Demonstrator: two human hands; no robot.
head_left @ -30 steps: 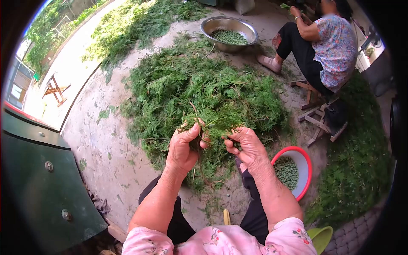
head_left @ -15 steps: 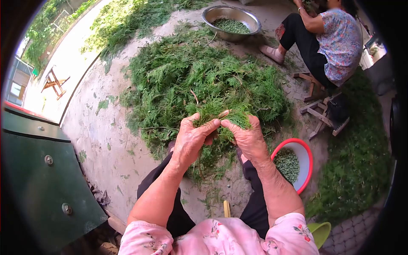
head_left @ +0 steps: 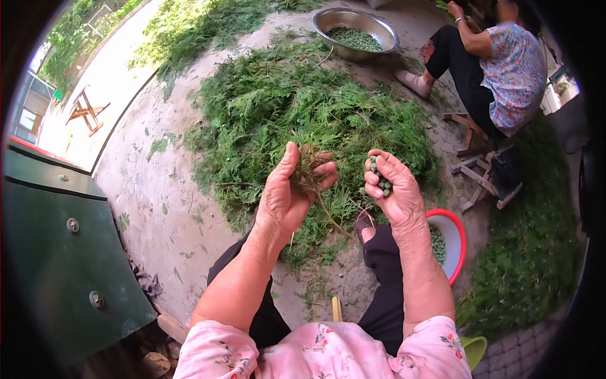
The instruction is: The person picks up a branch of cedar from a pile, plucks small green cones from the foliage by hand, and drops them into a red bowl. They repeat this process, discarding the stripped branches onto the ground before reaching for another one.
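**Two hands closed over the green heap**

The left hand (head_left: 287, 192) curls its fingers around a sprig (head_left: 314, 184), whose thin stem trails down and out below the grip. Just beside it, not touching, the right hand (head_left: 392, 196) clutches green seeds (head_left: 379, 181) against its palm. Beyond both grips spreads a pile of green branches (head_left: 297, 101). Below the right hand's grip, behind the wrist, sits a red-rimmed bowl (head_left: 459, 243) of seeds. Far beyond stand a metal basin (head_left: 319, 26) and a seated person (head_left: 508, 72).

Green sprigs (head_left: 315, 120), red-rimmed bowl (head_left: 456, 243) (pink floral sleeves (head_left: 328, 350)).
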